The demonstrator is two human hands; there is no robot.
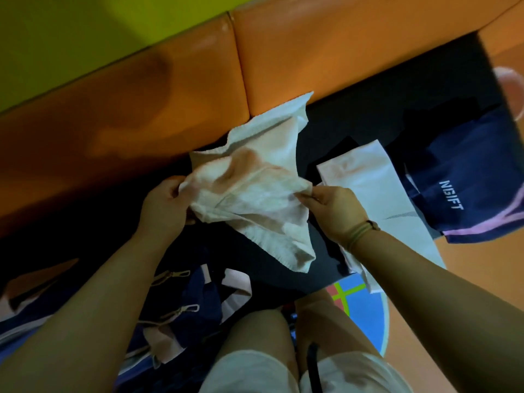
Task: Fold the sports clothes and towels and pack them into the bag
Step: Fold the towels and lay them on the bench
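A crumpled white towel (255,182) hangs over the dark mat, held up between both hands. My left hand (166,205) grips its left edge in a fist. Pinching its right corner is my right hand (337,211), with a band on the wrist. To the right lies a long folded white towel (377,180). Beyond that lies a navy sports garment (465,188) with white lettering and pink trim. A navy bag (181,302) with pale pink straps and clips sits at the lower left, under my left forearm.
An orange padded bench back (312,52) runs along the far side, with a yellow-green wall above. The dark mat (368,114) covers the seat. My knees in pale shorts are at the bottom, above a blue round floor mark (365,307).
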